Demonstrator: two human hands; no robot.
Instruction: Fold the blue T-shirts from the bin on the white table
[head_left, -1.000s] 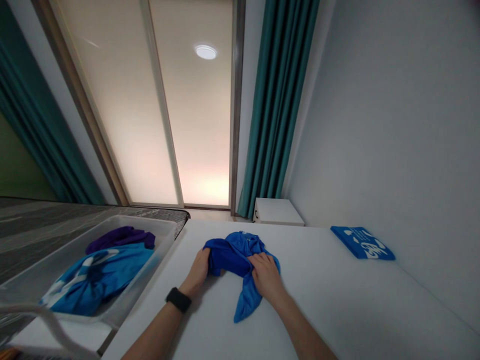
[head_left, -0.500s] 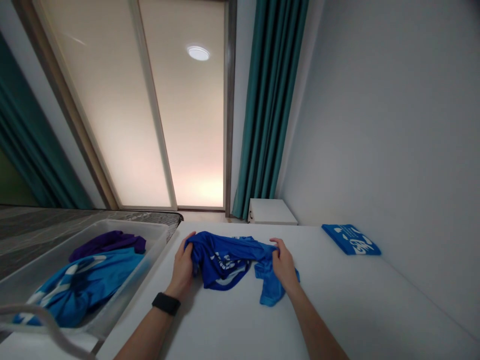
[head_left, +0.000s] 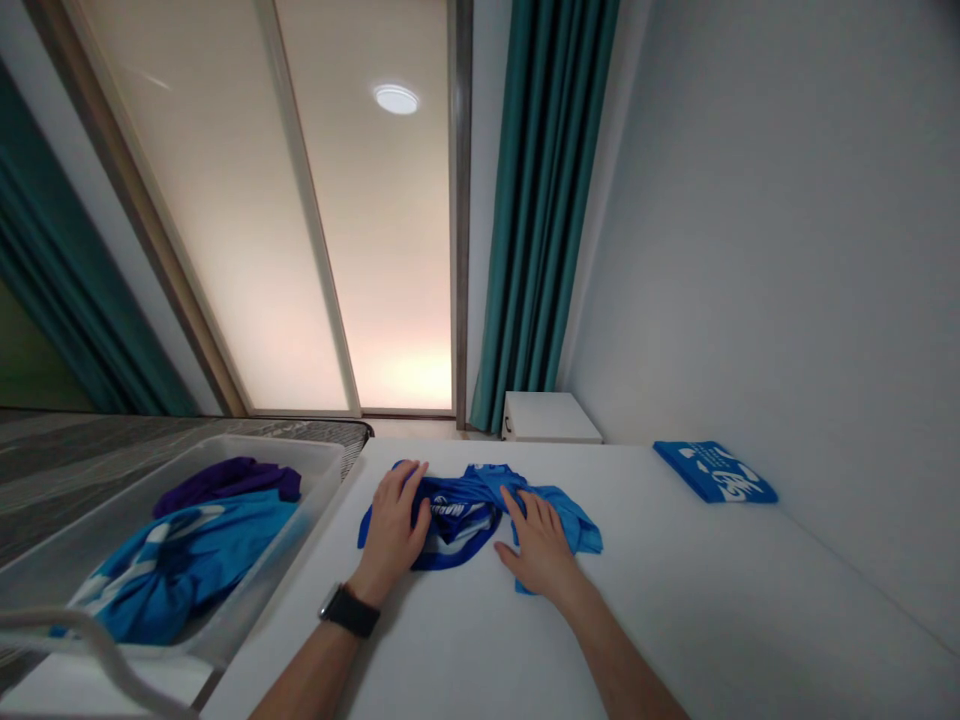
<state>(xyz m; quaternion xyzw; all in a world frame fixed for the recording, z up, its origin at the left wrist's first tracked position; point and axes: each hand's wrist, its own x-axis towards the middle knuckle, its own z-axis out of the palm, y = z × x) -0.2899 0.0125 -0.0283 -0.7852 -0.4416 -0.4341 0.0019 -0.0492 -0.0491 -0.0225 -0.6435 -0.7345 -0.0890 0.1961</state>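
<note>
A crumpled blue shirt (head_left: pixel 465 505) with white lettering lies on the white table (head_left: pixel 465 650). My left hand (head_left: pixel 394 520) rests over the shirt's left part, fingers stretched and a little apart; a dark watch (head_left: pixel 350 610) is on that wrist. On the lighter blue right part lies my right hand (head_left: pixel 540 545), palm down with its fingers spread. Neither hand grips the cloth. Some of the shirt is hidden beneath both hands.
A clear plastic bin (head_left: pixel 322 470) at the left holds a purple garment (head_left: pixel 225 482) and a blue garment (head_left: pixel 202 560). A folded blue garment (head_left: pixel 716 472) lies at the table's right by the wall. Behind the table stands a white cabinet (head_left: pixel 551 415).
Both hands have let go of the shirt's edges and now lie flat on it. The shirt has come down onto the table, its right part spread farther right.
</note>
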